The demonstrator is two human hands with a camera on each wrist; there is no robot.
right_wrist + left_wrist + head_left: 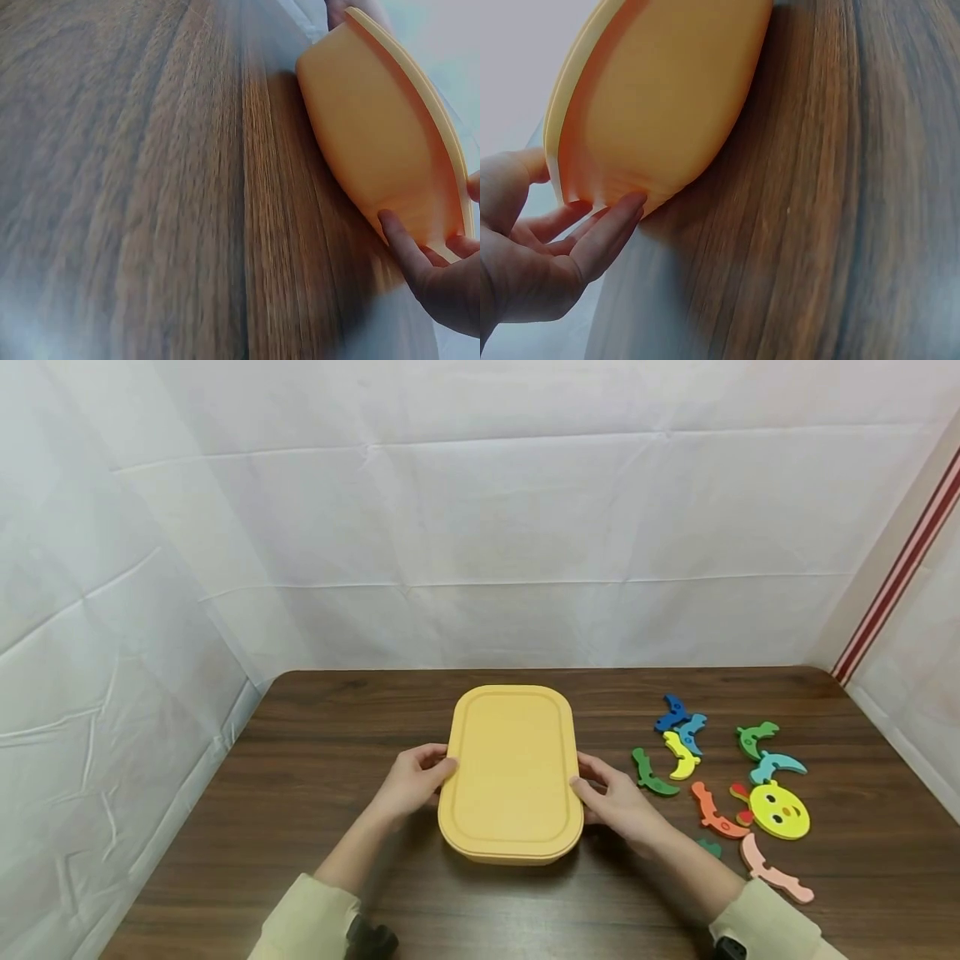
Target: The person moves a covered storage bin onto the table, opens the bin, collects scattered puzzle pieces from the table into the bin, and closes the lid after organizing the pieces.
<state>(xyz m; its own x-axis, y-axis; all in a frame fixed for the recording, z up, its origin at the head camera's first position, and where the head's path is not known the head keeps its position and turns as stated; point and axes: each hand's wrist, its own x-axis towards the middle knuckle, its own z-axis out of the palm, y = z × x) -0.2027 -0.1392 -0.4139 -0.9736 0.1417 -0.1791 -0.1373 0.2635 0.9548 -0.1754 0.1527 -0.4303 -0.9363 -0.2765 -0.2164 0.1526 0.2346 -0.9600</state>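
Yellow lidded box (513, 768) held between left fingers (613, 231) and right fingers (403, 246)

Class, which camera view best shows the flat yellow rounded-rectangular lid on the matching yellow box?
The head view: it looks down on the lid and shows nearly its whole grooved top. The left wrist and right wrist views show only part of its rim, edge-on, along the box.

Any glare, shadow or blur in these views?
Head: sheen on the brown woodgrain table, soft shadow below the yellow oblong lidded box; left wrist: shadow beside the box, washed-out upper left; right wrist: whitish glare lower left, grain blurry.
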